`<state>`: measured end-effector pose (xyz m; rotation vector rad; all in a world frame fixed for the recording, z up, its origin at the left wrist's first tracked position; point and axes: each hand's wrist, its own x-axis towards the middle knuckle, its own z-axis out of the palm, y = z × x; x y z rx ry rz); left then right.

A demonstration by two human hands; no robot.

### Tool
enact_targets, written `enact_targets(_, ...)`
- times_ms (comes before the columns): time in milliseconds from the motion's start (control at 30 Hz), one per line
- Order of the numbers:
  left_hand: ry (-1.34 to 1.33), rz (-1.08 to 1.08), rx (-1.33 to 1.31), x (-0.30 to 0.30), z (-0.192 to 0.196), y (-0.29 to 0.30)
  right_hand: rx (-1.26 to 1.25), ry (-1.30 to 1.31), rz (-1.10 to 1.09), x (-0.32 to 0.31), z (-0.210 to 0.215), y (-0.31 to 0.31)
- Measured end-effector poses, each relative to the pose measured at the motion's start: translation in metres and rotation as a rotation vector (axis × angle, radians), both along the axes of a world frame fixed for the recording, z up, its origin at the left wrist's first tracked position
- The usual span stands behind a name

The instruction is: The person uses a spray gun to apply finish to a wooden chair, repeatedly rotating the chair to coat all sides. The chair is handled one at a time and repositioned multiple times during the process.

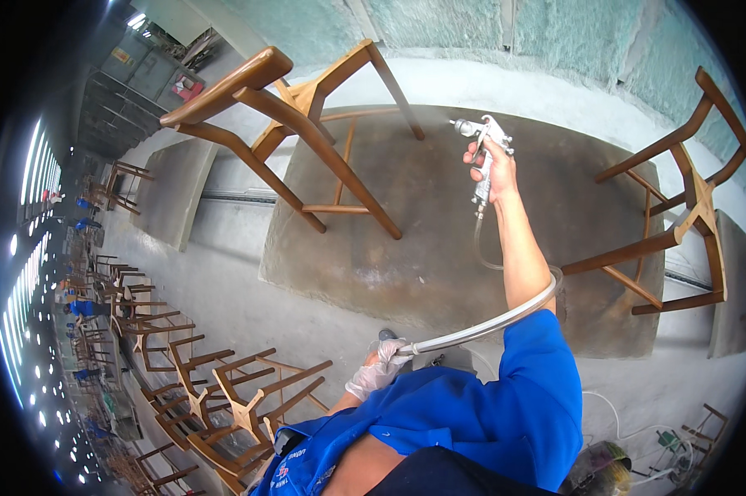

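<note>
My right hand, bare, is wrapped round the handle of a silver spray gun, its nozzle pointing left. A clear hose loops from the gun past my right arm. Close to my waist, my left hand wears a thin clear plastic glove and grips that hose near its lower end. To the left of the gun, a brown wooden chair frame without a seat pad stands on a grey-brown board. Apart from my hands on the right is another wooden chair frame, tilted in this view.
Fibrous pale green wall panels rise at the far side. Many chair frames crowd the lower left, with people in blue beyond. A second board lies at the left. Thin tubing and a round container sit at the lower right.
</note>
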<state>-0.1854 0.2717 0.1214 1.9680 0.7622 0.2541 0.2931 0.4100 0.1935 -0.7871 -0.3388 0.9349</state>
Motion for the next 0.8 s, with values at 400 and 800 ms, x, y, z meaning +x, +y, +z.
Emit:
enact_targets(400, 0.001, -0.037, 0.038, 0.003, 0.016, -0.006, 0.036, 0.001, 0.227, 0.018, 0.03, -0.017)
enact_targets(800, -0.025, -0.177, -0.094, 0.024, 0.081, 0.012, 0.114, -0.172, 0.501, 0.076, 0.044, -0.002)
